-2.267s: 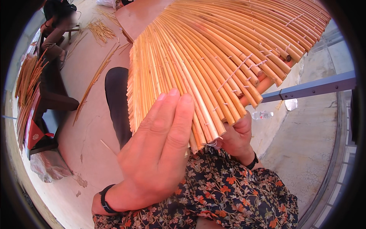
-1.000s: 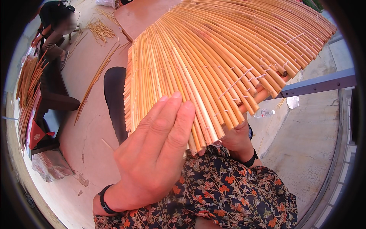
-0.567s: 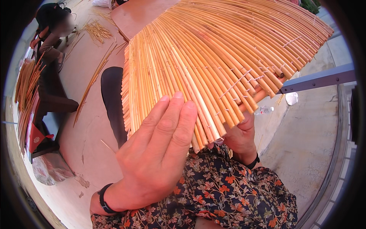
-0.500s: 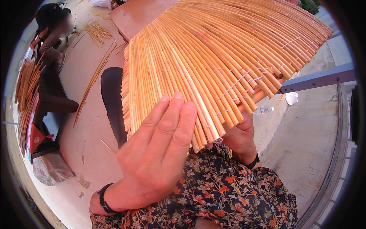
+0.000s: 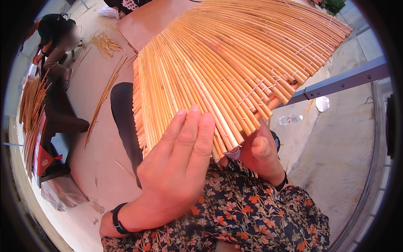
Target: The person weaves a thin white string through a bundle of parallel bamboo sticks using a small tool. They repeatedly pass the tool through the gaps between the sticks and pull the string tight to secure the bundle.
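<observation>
A fan-shaped mat of thin golden reeds point(image 5: 210, 54), stitched with pale thread, spreads out in front of me with its near edge over my lap. My left hand point(image 5: 176, 164) holds that edge, three fingers lying together along the top of the reeds. Its thumb is hidden from sight. Just below the near edge, on the right, is my right hand point(image 5: 264, 161). Its thumb points up and stands clear of the reeds, while the other fingers are out of sight beneath the mat. A small pale purplish piece point(image 5: 233, 153) shows under the reed ends, too small to name.
A brown board point(image 5: 147, 21) lies beyond the mat. A blue-grey metal bar point(image 5: 344, 86) runs at right, near a plastic bottle point(image 5: 290, 120). At left stands a dark bench point(image 5: 63, 122) with reed bundles point(image 5: 31, 109); another person point(image 5: 54, 38) sits behind it.
My right hand has come slightly down from the mat's edge, and its thumb now shows. The mat has shifted a little left in the picture. My left hand keeps its place on the reeds.
</observation>
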### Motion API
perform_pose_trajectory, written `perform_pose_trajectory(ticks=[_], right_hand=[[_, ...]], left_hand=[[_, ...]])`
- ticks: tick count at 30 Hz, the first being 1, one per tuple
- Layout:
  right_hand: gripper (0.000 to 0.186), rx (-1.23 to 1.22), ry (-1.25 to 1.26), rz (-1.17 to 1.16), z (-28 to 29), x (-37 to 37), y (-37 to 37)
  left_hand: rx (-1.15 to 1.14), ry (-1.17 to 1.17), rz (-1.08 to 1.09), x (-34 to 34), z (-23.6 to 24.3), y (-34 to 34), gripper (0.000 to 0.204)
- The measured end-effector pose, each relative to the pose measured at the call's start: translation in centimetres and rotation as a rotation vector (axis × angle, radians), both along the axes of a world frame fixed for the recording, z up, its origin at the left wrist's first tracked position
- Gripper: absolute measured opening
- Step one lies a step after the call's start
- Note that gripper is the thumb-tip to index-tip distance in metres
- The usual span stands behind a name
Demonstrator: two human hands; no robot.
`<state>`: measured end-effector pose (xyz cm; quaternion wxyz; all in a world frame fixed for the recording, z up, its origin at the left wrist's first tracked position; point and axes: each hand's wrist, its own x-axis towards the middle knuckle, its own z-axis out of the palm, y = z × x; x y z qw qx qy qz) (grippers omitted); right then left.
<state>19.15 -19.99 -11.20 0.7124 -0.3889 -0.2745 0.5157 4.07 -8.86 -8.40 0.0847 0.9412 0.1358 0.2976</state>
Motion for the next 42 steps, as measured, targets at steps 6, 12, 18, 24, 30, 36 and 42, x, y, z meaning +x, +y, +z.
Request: perform_pose_trajectory(ticks=[6, 12, 18, 24, 30, 36, 42], right_hand=[[0.071, -0.094, -0.015, -0.068, -0.2, -0.2, -0.2], [0.055, -0.028, 0.038, -0.060, -1.1, -0.1, -0.3], [0.051, -0.047, 0.015, 0.020, -2.7, 0.8, 2.0], [0.028, -0.327, -0.981, 0.220, -3.2, 1.9, -0.1], [0.019, -0.035, -1.343, 0.036, -4.0, 4.9, 4.5], [0.019, 0.185, -1.346, 0.227, -5.7, 4.5, 9.9], [0.013, 0.273, -1.352, 0.216, -5.6, 2.4, 12.2]], left_hand=[[0.099, 0.030, -0.027, 0.7, -0.7, 0.0, 0.047], [0.151, 0.086, -0.039, 1.2, -0.5, 0.5, 0.049], [0.140, 0.202, -0.082, 2.2, 0.1, 3.4, 0.047], [0.177, 0.390, -0.130, -1.1, -7.3, 6.9, 0.047], [0.140, 0.356, -0.103, -2.2, -8.2, 8.7, 0.041], [0.101, 0.341, -0.052, -2.8, -7.2, 9.6, 0.039], [-0.013, 0.286, -0.061, -3.7, -7.8, 11.3, 0.037]])
